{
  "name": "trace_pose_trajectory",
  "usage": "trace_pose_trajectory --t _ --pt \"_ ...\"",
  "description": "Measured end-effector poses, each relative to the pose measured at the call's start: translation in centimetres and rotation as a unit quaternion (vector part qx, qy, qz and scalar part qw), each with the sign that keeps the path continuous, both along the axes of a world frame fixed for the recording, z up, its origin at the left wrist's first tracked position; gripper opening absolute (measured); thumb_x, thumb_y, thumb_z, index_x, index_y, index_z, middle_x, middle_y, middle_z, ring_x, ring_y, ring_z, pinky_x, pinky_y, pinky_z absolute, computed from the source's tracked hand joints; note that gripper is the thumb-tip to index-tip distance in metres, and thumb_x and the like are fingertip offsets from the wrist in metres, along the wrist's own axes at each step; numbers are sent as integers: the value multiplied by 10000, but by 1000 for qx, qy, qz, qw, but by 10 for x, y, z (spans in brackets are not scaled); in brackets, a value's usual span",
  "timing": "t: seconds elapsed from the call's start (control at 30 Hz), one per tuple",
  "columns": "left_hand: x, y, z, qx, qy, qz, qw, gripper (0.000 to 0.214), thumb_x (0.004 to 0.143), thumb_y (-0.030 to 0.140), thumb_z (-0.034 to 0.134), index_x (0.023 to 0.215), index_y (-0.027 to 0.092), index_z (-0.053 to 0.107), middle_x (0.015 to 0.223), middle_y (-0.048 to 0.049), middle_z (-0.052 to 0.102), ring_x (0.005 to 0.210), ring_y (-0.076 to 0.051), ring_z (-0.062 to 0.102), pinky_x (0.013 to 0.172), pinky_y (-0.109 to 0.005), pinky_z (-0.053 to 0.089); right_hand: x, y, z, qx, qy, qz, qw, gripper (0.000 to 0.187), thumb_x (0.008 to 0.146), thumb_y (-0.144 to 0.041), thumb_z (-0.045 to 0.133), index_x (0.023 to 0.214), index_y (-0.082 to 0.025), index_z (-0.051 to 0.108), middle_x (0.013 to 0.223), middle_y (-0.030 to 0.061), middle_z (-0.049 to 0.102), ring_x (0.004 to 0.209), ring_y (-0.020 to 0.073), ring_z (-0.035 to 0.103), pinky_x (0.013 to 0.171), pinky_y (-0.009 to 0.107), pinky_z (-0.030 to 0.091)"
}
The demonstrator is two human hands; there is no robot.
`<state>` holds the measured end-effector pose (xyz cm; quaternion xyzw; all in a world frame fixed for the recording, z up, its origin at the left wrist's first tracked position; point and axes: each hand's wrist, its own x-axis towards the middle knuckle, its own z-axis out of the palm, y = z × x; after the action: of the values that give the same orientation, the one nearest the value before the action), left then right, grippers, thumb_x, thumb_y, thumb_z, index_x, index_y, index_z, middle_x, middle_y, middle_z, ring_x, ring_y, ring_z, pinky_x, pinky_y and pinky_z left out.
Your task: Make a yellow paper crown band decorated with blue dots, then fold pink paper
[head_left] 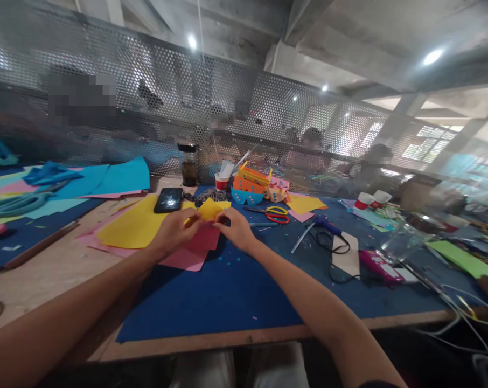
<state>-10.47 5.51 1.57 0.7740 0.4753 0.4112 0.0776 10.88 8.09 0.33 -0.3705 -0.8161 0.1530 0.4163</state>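
Note:
Both my hands meet over the blue mat [228,291] and pinch a small folded piece of yellow paper [211,208]. My left hand [175,229] grips its left side with closed fingers. My right hand [235,226] holds its right edge, fingers pressed together. Under my hands lie a pink sheet [191,253] and a larger yellow sheet [134,226]. A black phone [168,200] rests on the yellow sheet just beyond my left hand.
Scissors [274,214] with yellow and red handles lie past my right hand, near orange paper crafts [254,183]. A glue gun [327,226], a dark jar [188,164], paper cups [371,200] and blue sheets [106,180] lie about. A perforated metal screen [228,108] backs the table, with people behind it.

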Motion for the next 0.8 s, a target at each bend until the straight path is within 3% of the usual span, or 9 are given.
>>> trace_pose_trajectory --t 0.33,0.57,0.8 --pt "2 -2 6 13 -10 -44 999 275 923 440 602 880 198 726 849 -40 761 782 -201 692 723 -293 484 2 -4 3 20 -12 3 1000 98 912 -141 737 893 -209 668 908 13 673 900 186 631 845 305 482" --pt "3 2 2 30 -10 -23 999 281 904 440 616 775 203 695 753 -32 742 703 -196 660 662 -296 442 2 -7 2 23 -12 -2 1000 90 945 -203 731 889 -204 660 913 26 681 896 189 636 848 310 485" --pt "3 3 2 17 -19 -14 1000 345 925 497 613 786 201 723 755 -29 757 672 -187 659 629 -287 435 1 -8 2 7 2 -9 1000 121 947 -277 744 940 -205 646 947 32 678 897 186 642 843 312 497"
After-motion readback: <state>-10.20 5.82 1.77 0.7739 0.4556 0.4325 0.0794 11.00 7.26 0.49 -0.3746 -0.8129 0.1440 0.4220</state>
